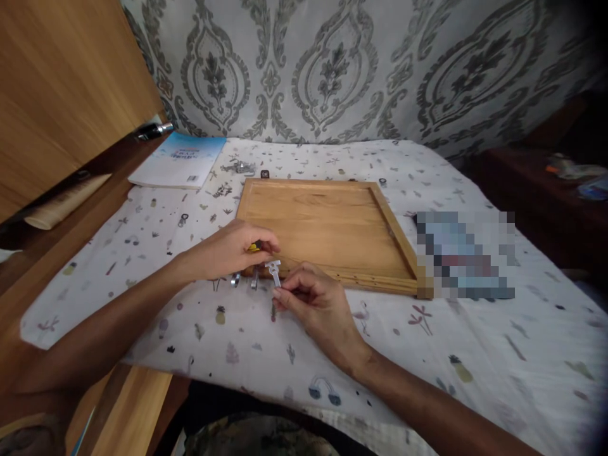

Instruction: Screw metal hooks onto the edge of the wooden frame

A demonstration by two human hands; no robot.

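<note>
My right hand [316,304] pinches a small silvery metal hook-like bracket [274,272] between thumb and fingers, its wider end pointing up toward the wooden panel. Beside it, my left hand [240,247] curls over the near left corner of that panel, its fingers closed around a yellow-and-black object [255,246] that is mostly hidden. The framed wooden panel [313,215] lies flat on the table, its raised rim facing up and small dark holes along its near edge. Two metal hooks [255,277] sit at that near edge, below my left hand.
A white patterned cloth [190,342] covers the table. Small metal parts [240,167] and screws [222,190] lie past the panel's left side, close to a book [183,161]. A blurred-out flat item [465,253] rests at the right. Wooden furniture [71,95] borders the left.
</note>
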